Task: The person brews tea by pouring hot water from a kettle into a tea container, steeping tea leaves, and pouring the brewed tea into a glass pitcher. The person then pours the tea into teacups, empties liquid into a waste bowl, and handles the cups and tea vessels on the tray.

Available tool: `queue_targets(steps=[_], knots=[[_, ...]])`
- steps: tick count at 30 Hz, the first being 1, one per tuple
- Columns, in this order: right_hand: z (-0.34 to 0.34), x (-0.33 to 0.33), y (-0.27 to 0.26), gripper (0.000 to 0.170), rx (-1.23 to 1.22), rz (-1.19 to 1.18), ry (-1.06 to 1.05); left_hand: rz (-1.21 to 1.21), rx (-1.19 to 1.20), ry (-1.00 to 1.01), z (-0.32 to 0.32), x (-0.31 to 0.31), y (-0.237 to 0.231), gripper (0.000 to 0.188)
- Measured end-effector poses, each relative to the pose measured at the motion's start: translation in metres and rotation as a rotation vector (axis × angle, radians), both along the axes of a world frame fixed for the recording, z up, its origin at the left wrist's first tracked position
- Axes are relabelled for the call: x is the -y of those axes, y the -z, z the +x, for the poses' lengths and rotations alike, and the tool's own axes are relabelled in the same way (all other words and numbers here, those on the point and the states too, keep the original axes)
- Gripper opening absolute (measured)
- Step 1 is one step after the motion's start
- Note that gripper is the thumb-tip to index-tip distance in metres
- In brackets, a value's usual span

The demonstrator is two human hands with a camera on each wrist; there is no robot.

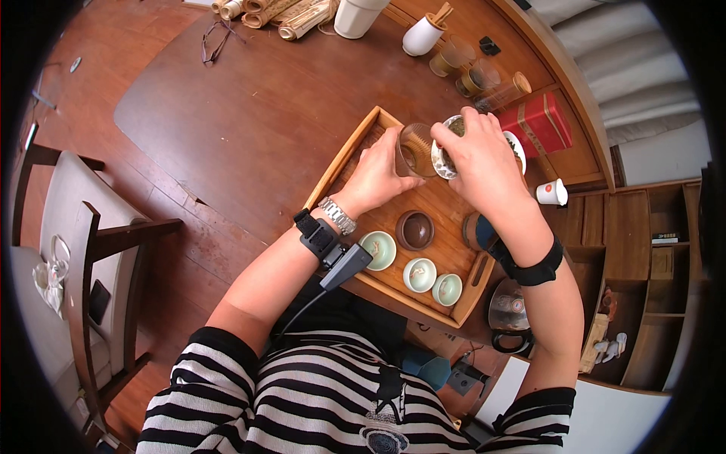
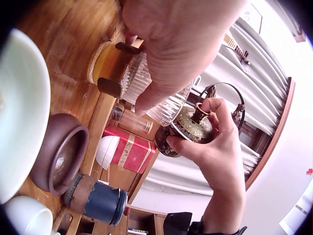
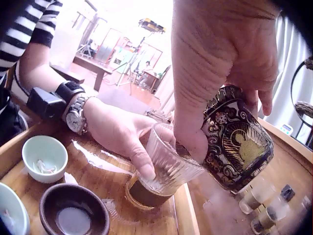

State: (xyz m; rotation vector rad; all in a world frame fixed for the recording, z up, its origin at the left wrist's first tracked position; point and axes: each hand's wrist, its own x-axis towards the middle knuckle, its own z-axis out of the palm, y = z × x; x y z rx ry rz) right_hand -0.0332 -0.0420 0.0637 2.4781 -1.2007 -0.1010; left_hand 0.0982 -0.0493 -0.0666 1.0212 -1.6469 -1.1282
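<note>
My left hand [image 1: 374, 178] grips a clear ribbed glass [image 3: 171, 159] with a brown band round its base, at the far side of the wooden tray [image 1: 321, 181]. Thumb and fingers curl round the glass from both sides. Over on the right, my right hand [image 1: 488, 155] holds an ornate black-and-gold jar [image 3: 237, 142], tilted close to the glass rim. A patterned dome and short gold neck of the jar show in the left wrist view. The palm hides part of the jar in the right wrist view.
On the tray's near part stand a brown bowl [image 1: 415, 230] and pale green cups [image 1: 378, 250] with small bits inside. A blue canister [image 1: 476, 231] stands at the tray's right side. A red box [image 1: 541, 125] lies beyond my right hand, with glasses [image 1: 452, 57] farther back.
</note>
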Motion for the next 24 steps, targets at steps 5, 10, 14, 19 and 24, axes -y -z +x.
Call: queue_targets(steps=[5, 10, 14, 19, 24], knots=[[-0.023, -0.004, 0.003, 0.048, 0.496, 0.180, 0.223, 0.017, -0.021, 0.015, 0.000, 0.000, -0.001, 0.075], [-0.051, -0.015, 0.031, 0.048, 0.819, 0.106, 0.388, -0.055, -0.057, -0.044, -0.003, 0.001, 0.006, 0.073], [-0.068, -0.023, 0.066, 0.049, 0.995, 0.040, 0.544, -0.040, -0.064, -0.029, -0.003, 0.001, 0.007, 0.074], [-0.067, -0.030, 0.085, 0.053, 0.906, 0.096, 0.638, -0.037, -0.076, -0.015, -0.002, 0.001, 0.003, 0.075], [-0.068, -0.030, 0.098, 0.054, 0.841, 0.066, 0.649, -0.073, -0.046, -0.022, -0.002, 0.002, 0.005, 0.074]])
